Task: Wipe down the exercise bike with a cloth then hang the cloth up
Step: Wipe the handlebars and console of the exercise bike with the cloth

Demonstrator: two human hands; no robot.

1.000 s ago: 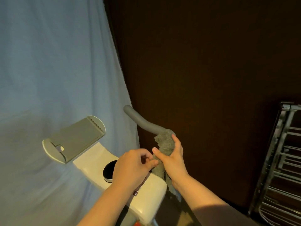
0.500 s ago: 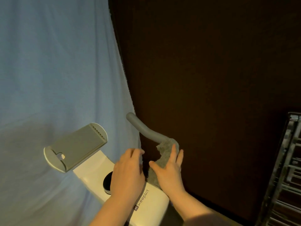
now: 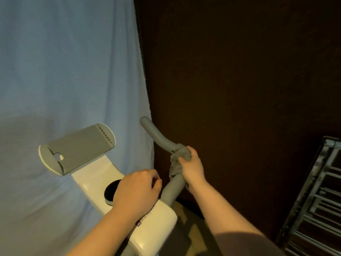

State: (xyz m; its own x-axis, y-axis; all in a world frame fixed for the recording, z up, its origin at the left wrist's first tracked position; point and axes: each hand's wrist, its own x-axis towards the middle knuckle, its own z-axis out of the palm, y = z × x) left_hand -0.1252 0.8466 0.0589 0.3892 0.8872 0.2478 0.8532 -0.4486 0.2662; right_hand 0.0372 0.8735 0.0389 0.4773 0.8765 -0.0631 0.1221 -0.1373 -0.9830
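Note:
The exercise bike's white console body (image 3: 158, 224) rises from the bottom centre, with a grey tablet holder (image 3: 79, 148) at its upper left and a black round knob (image 3: 109, 191). A grey foam handlebar (image 3: 158, 137) curves up to the right of it. My right hand (image 3: 191, 167) grips a grey cloth (image 3: 178, 161) wrapped round the handlebar at its bend. My left hand (image 3: 138, 191) hovers with loosely curled fingers over the console, beside the handlebar's base, holding nothing.
A pale blue sheet (image 3: 64, 71) hangs behind the bike on the left. A dark brown wall (image 3: 239, 71) fills the right. A metal drying rack (image 3: 317, 200) stands at the lower right edge.
My right hand has closed round the cloth and slid it up the handlebar's bend. My left hand has let go of the cloth area and dropped back over the console.

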